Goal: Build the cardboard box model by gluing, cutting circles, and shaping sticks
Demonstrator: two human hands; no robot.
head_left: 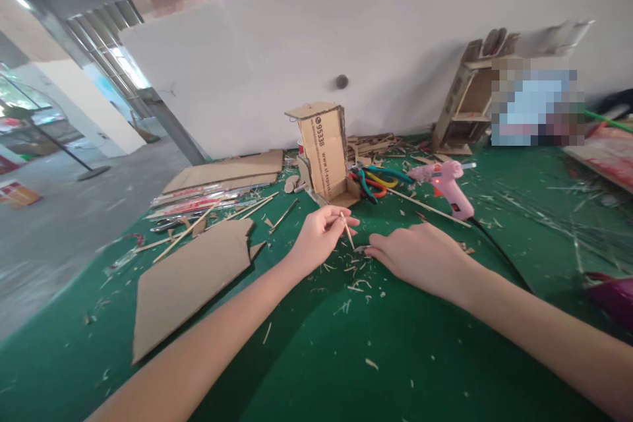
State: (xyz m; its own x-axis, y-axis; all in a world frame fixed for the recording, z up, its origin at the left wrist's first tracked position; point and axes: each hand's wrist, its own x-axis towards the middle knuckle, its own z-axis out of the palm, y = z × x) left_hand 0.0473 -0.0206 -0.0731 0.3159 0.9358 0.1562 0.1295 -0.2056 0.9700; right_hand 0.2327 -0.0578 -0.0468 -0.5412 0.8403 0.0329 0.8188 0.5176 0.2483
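My left hand [321, 234] pinches a short thin wooden stick [347, 229] between thumb and fingers, holding it upright-tilted over the green table [346, 356]. My right hand [420, 254] lies knuckles up just to its right, fingers curled, fingertips touching a small dark item [362, 250] on the cloth that I cannot make out. Wood shavings [353, 277] are scattered beneath both hands.
An upright cardboard box [324, 151] stands behind the hands, with coloured scissors and pliers [376, 181] and a pink glue gun [448, 184] to its right. Flat cardboard sheets [192, 277] and long sticks [198, 224] lie at left. A cardboard shelf model [467, 102] leans on the wall.
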